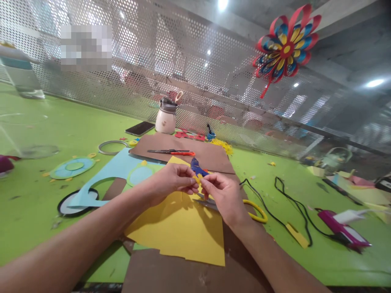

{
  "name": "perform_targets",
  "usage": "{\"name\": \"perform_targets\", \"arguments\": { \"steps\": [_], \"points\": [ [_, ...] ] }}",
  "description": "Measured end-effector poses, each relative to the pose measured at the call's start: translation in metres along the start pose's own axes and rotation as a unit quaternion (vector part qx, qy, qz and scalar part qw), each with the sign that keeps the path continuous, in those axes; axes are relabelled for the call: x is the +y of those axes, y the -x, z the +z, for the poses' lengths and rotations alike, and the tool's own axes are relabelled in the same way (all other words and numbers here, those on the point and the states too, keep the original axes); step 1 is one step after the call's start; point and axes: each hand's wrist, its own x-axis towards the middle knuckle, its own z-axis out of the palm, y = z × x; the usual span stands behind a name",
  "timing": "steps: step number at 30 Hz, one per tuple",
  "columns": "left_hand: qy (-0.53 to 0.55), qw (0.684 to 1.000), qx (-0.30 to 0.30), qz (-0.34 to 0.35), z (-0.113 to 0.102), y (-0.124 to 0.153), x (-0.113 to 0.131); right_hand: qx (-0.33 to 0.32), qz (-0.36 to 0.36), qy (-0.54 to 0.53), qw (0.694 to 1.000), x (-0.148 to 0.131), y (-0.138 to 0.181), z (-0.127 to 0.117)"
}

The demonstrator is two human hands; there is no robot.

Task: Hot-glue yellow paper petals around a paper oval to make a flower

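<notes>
My left hand (pixel 181 179) and my right hand (pixel 222 193) meet over a yellow paper sheet (pixel 180 228). The fingertips of both pinch a small yellow paper piece (pixel 198 178), partly hidden by the fingers. Just behind it lies a dark blue object (pixel 196 166) with an orange part, its kind unclear. Beneath my right hand is a pair of scissors with a yellow handle (pixel 259 211); the blades point left over the yellow sheet. Farther back, a slim black tool with an orange end (pixel 183 153) rests on brown cardboard (pixel 210 152).
Left are a cut light blue sheet (pixel 113 165), a round paper piece (pixel 73 167), a tape ring (pixel 113 147) and a phone (pixel 139 128). A white jar (pixel 165 120) stands behind. Right, a black cable (pixel 297 203) reaches a purple power strip (pixel 343 230). A paper flower (pixel 286 49) hangs above.
</notes>
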Motion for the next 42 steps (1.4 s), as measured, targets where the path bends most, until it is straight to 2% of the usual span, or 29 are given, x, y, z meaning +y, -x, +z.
{"name": "perform_targets", "arguments": {
  "steps": [11,16,24,31,38,42],
  "points": [
    [0.026,1.000,0.010,-0.012,0.0014,0.0010,0.0026,-0.003,0.002,0.004,1.000,0.0005,-0.0008,-0.0008],
    [0.024,0.999,0.019,-0.025,0.0010,0.0009,0.0030,-0.005,0.010,-0.031,0.999,0.0024,-0.0007,-0.0011],
    [0.006,0.997,0.076,-0.032,0.0022,-0.0010,0.0016,-0.022,0.045,-0.077,0.996,0.0046,-0.0008,0.0008],
    [-0.022,0.996,0.079,-0.021,0.0047,0.0011,0.0038,-0.028,0.076,-0.108,0.991,0.0067,-0.0018,0.0009],
    [0.046,0.996,0.067,-0.030,0.0009,0.0006,0.0018,-0.009,0.076,-0.167,0.983,0.0063,-0.0032,-0.0017],
    [0.027,0.997,0.065,-0.023,0.0006,0.0011,0.0010,0.007,0.075,-0.169,0.983,0.0034,-0.0023,-0.0027]
  ]
}}
